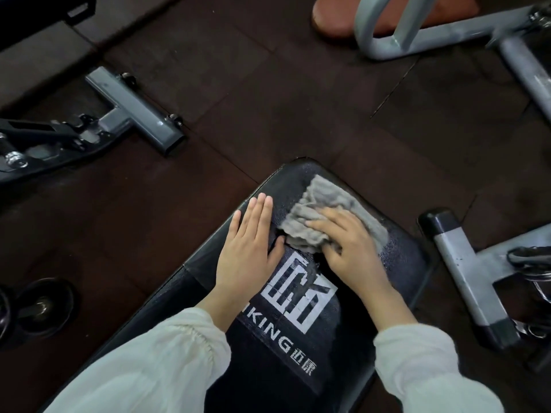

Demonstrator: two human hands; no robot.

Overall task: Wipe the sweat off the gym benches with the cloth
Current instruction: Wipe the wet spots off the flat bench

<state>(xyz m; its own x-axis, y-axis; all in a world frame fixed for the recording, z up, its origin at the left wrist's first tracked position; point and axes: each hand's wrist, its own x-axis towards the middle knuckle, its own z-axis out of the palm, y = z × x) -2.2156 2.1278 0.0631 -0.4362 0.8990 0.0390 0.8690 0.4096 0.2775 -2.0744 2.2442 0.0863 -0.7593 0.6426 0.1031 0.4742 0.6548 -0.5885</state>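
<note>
Item: black padded gym bench [402, 257], white logo and lettering on the pad, droplets visible near its far end.
Item: grey cloth [322, 210], crumpled, lying on the pad toward the far end, just beyond the logo.
Right hand [348, 248]: palm down on the cloth, fingers [322, 226] slightly bent and pressing it to the pad rather than gripping.
Left hand [250, 242]: flat on the pad near the left edge, fingers straight, holding nothing, just beside the cloth.
Handling note: judged mid-wipe; even pressure and overlapping strokes toward the far edge should lift the remaining droplets.
Containers: none in view.
</note>
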